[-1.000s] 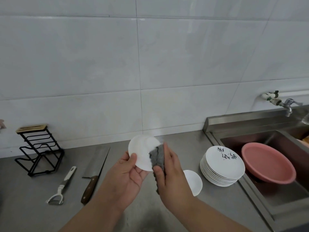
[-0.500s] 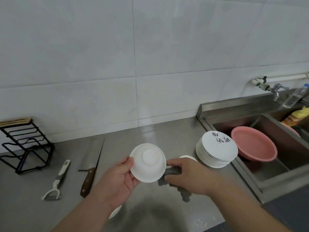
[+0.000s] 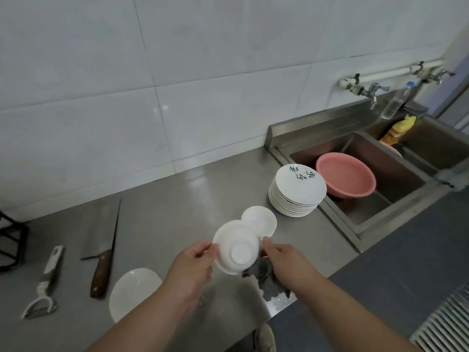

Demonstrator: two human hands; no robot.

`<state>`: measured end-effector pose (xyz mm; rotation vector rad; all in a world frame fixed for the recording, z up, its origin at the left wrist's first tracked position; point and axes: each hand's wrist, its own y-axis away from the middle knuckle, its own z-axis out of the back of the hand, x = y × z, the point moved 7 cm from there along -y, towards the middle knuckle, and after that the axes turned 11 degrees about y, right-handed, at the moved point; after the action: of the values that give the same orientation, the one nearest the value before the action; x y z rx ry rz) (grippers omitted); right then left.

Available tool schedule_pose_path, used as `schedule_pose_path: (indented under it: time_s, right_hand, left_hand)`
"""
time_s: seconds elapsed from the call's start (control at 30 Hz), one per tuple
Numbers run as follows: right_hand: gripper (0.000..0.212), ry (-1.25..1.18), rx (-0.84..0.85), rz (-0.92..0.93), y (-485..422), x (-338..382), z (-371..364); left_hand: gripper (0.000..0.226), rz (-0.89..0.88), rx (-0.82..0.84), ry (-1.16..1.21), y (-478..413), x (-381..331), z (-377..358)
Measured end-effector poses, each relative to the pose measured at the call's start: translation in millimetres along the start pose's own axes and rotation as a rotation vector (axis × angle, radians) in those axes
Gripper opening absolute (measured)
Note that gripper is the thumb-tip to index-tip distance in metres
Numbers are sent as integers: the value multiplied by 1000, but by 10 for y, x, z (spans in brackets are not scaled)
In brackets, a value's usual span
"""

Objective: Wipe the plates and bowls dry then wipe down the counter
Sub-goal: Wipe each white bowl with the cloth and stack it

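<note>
**Bowl held bottom-up between both hands**

A small white bowl (image 3: 237,251) is pinched at its rim by the left hand (image 3: 193,267) and the right hand (image 3: 284,262), which also clutches a grey cloth (image 3: 266,278). Just beyond the right hand sits a white saucer (image 3: 259,221), farther off the plate stack (image 3: 297,190) on the bench (image 3: 177,199). Left of the left hand lie a cleaver (image 3: 102,240) and peeler (image 3: 45,283).
</note>
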<state>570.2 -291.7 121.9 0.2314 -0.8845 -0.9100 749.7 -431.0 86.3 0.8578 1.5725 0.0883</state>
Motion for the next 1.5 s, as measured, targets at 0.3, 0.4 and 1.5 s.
schedule_pose_path:
  time_s: [0.3, 0.4, 1.5]
  right_hand:
    - [30, -38, 13, -1, -631, -430, 321]
    - [21, 52, 32, 21, -860, -446, 451]
    - [48, 889, 52, 244, -2146, -359, 494]
  left_hand:
    - [21, -66, 12, -37, -336, 66, -713]
    - [21, -26, 38, -29, -501, 67, -864]
    - [20, -167, -306, -784, -1518, 233, -951]
